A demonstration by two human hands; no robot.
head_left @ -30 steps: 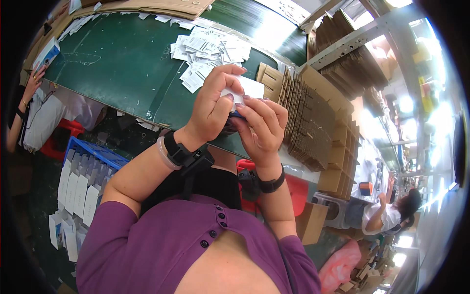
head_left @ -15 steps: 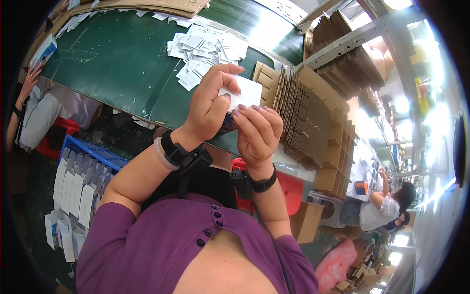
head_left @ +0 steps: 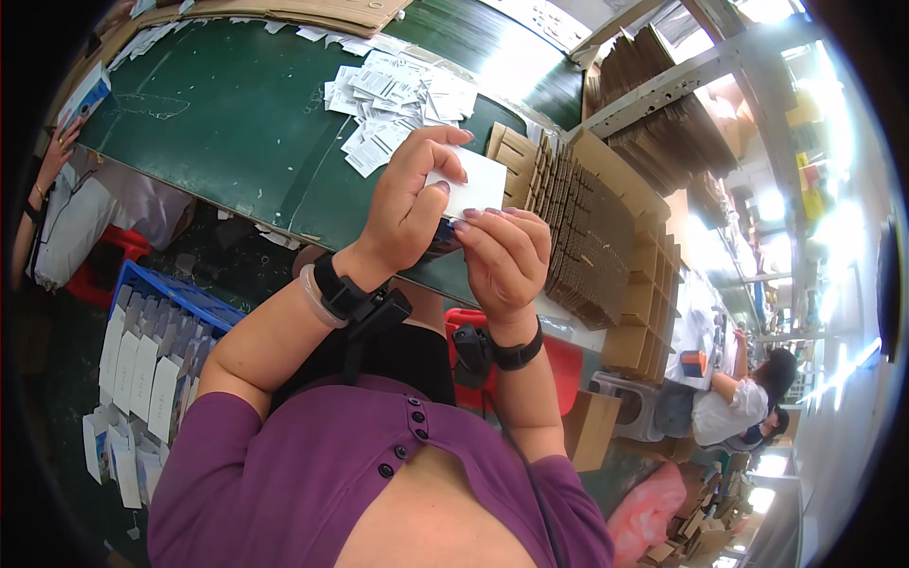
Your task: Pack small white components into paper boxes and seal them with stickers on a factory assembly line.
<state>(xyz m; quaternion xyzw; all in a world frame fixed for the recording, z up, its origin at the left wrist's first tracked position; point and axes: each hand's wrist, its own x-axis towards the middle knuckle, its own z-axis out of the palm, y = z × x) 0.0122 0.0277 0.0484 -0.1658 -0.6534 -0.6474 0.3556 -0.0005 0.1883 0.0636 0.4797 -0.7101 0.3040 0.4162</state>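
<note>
A small white box (head_left: pixel 483 180) with a dark side is held up over the near edge of the green table (head_left: pixel 227 123). My left hand (head_left: pixel 405 204) grips its left side, with the fingers curled and the thumb on the white face. At the lower right corner, the fingertips of my right hand (head_left: pixel 508 257) are pinched together on the box edge. Part of the box is hidden behind my fingers. Just beyond my left hand lies a loose pile of printed white paper slips (head_left: pixel 388 95).
Cardboard dividers (head_left: pixel 582 232) stand packed together on the right. A blue crate (head_left: pixel 180 293) of white boxes sits low at the left. A red stool (head_left: pixel 559 374) is beneath me. Another person's hand (head_left: pixel 59 147) touches a box at the far left; a person in white (head_left: pixel 729 412) sits right.
My right hand has shifted slightly down and right along the box edge, its wrist turning a little. My left hand keeps nearly the same hold.
</note>
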